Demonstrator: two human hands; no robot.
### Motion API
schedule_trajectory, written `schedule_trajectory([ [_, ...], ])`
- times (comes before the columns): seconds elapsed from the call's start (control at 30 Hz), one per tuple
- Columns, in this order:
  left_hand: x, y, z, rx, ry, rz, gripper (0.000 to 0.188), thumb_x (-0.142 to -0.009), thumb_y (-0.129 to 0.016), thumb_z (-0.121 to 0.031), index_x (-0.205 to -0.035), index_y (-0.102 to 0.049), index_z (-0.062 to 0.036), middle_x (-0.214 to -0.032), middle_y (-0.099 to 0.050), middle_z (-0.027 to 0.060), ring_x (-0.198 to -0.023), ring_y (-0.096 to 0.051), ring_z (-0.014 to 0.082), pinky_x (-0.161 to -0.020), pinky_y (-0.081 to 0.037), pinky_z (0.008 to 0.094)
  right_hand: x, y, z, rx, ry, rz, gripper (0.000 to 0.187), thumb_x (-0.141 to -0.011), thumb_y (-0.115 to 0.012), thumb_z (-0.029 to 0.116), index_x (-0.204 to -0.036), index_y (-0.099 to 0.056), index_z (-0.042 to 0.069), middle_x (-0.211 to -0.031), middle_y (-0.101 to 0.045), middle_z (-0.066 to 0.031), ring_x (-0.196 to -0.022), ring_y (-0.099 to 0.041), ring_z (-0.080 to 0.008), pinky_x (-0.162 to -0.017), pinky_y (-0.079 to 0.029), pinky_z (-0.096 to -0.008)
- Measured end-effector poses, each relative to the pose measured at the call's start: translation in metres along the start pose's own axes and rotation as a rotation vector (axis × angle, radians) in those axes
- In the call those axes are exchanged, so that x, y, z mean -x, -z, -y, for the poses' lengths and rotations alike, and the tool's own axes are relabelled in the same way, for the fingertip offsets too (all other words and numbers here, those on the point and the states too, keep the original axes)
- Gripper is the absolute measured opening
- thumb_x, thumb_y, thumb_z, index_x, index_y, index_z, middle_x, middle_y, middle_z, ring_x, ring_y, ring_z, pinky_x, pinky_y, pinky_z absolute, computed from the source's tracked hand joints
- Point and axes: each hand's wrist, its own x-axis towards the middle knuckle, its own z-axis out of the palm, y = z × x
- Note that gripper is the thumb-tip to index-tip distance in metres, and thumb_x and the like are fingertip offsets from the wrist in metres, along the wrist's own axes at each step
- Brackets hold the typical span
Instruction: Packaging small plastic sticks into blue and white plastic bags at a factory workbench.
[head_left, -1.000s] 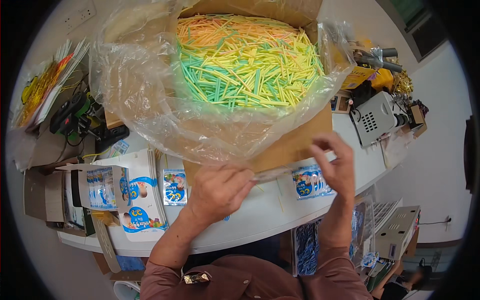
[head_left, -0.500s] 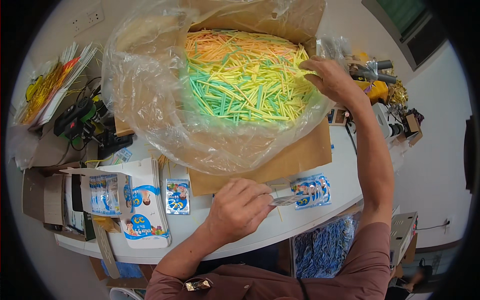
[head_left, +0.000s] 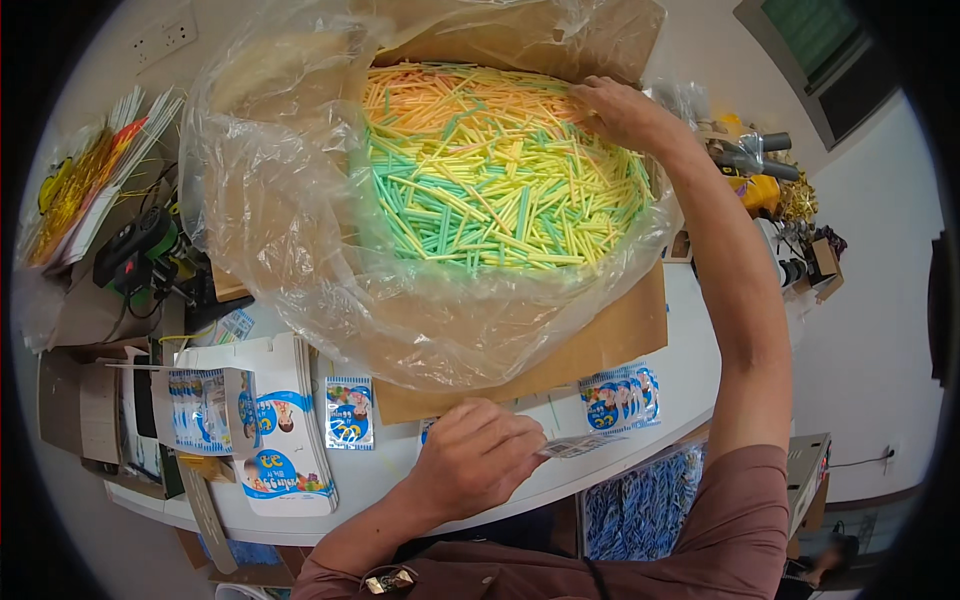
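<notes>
Over to the far right edge of the sticks (head_left: 510, 190) now with the right hand (head_left: 605, 105), reaching in with bent fingers and touching the heap beside the box (head_left: 610, 325) wall. Cannot tell how wide apart from thumb to fingers, or about any stick caught between. Down in front, above the edge of the table (head_left: 690, 330), holding a silvery packet (head_left: 582, 446) with the left hand (head_left: 475, 455), pinched at one end, jutting out to the right. Back to the sticks: piled inside a clear bag (head_left: 285, 190), draped wide over the box, showing orange at the back, yellow in the middle, green at near left. Spotting a fan of blue packets (head_left: 622, 396) just beyond the silvery one, then a lone packet (head_left: 349, 413) lying left of the left hand, and farther left, stacked cards (head_left: 285, 470) beside an open carton (head_left: 243, 415) of packets.
</notes>
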Motion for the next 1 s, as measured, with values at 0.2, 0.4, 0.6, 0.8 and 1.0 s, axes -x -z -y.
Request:
schedule_trajectory([
  [0.2,0.006,0.000,0.006,0.023,0.028,0.002,0.026,-0.069,-0.079,-0.005,-0.091,-0.066,-0.0083,-0.093,-0.069,0.0027,-0.079,-0.063,0.0232,-0.068,-0.048,0.0347,-0.008,-0.028,0.000,0.116,0.028,-0.242,0.028,-0.089,-0.064,0.018,-0.112,-0.054,0.005,-0.112,-0.058,-0.0130,-0.108,-0.055,-0.0304,-0.090,-0.043,-0.0422],
  [0.4,0.008,0.003,0.003,0.029,0.023,-0.034,0.026,-0.068,-0.078,-0.005,-0.092,-0.066,-0.0080,-0.095,-0.069,0.0024,-0.079,-0.064,0.0233,-0.070,-0.049,0.0352,-0.010,-0.038,-0.006,0.120,0.003,-0.327,0.024,-0.087,-0.063,0.018,-0.104,-0.051,0.006,-0.102,-0.061,-0.0131,-0.105,-0.058,-0.0310,-0.088,-0.041,-0.0441],
  [0.6,0.018,0.015,-0.003,0.075,0.100,-0.093,0.021,-0.073,-0.078,-0.004,-0.090,-0.067,-0.0082,-0.088,-0.072,0.0056,-0.077,-0.066,0.0235,-0.071,-0.052,0.0351,-0.004,-0.017,-0.005,-0.169,-0.061,-0.413,0.018,-0.093,-0.054,0.010,-0.107,-0.046,0.005,-0.097,-0.059,-0.0236,-0.092,-0.056,-0.0457,-0.077,-0.043,-0.0508],
  [0.8,0.020,0.023,-0.010,0.098,0.116,-0.163,0.018,-0.074,-0.078,-0.002,-0.089,-0.068,-0.0066,-0.085,-0.072,0.0083,-0.075,-0.068,0.0238,-0.070,-0.053,0.0340,-0.008,-0.016,-0.012,-0.137,-0.068,-0.497,0.012,-0.098,-0.046,0.010,-0.109,-0.045,0.005,-0.096,-0.060,-0.0243,-0.094,-0.056,-0.0470,-0.075,-0.044,-0.0537],
  [1.0,0.030,0.031,-0.019,0.058,0.104,-0.205,0.018,-0.079,-0.075,-0.003,-0.096,-0.069,-0.0013,-0.087,-0.072,0.0121,-0.076,-0.069,0.0247,-0.073,-0.053,0.0337,0.001,0.000,-0.004,-0.315,-0.273,-0.525,0.015,-0.102,-0.047,0.016,-0.107,-0.047,0.003,-0.091,-0.063,-0.0216,-0.086,-0.061,-0.0418,-0.074,-0.050,-0.0457],
])
